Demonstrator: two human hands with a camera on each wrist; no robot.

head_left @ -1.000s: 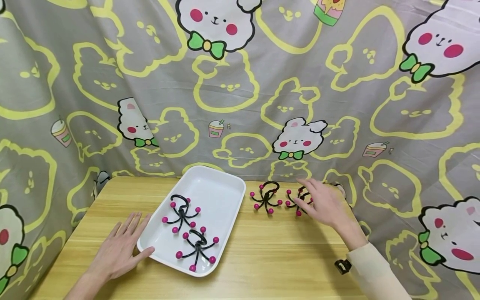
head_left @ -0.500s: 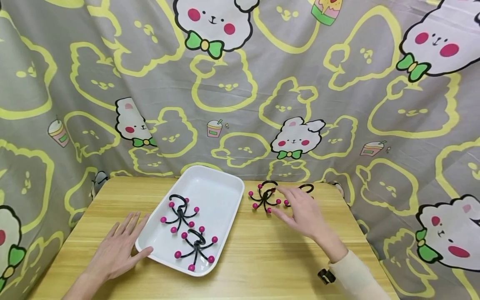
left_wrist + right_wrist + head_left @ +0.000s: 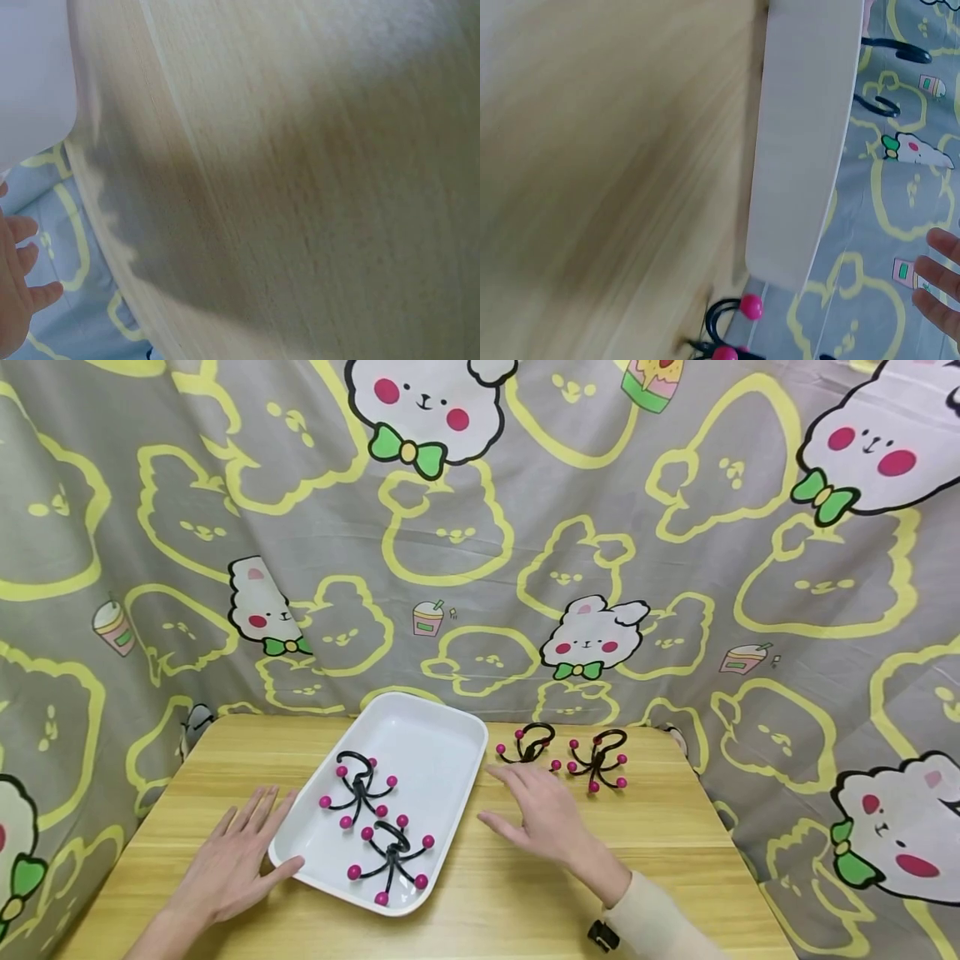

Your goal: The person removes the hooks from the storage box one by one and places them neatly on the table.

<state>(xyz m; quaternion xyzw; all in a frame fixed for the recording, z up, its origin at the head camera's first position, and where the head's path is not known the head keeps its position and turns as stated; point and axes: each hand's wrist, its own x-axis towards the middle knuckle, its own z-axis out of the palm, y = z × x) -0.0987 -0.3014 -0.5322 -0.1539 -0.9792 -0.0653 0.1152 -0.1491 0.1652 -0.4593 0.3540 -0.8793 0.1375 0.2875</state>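
Two black hook hangers with several curved arms tipped in pink balls lie in the white tray (image 3: 423, 735): one hanger (image 3: 358, 787) toward the left wall, another (image 3: 392, 853) near the front. My left hand (image 3: 228, 864) lies flat at the tray's left side, its thumb over the rim. Between the tray and the right side of the table, my right hand (image 3: 543, 817) hovers with straight, spread fingers and holds nothing. It partly covers a third hanger (image 3: 534, 750); one more hanger (image 3: 597, 762) stands to the right. The right wrist view shows fingertips (image 3: 941, 281) above the tray wall (image 3: 802, 150).
A wooden table (image 3: 600, 860) carries everything. Behind and on both sides hangs a grey curtain (image 3: 465, 635) with cartoon animals, right at the table's far edge. A black strap (image 3: 602, 935) shows at my right sleeve (image 3: 652, 910).
My right hand has moved left and nearer, from over the rightmost hanger, past the other one, to beside the tray. The left hand and the hangers stay in place.
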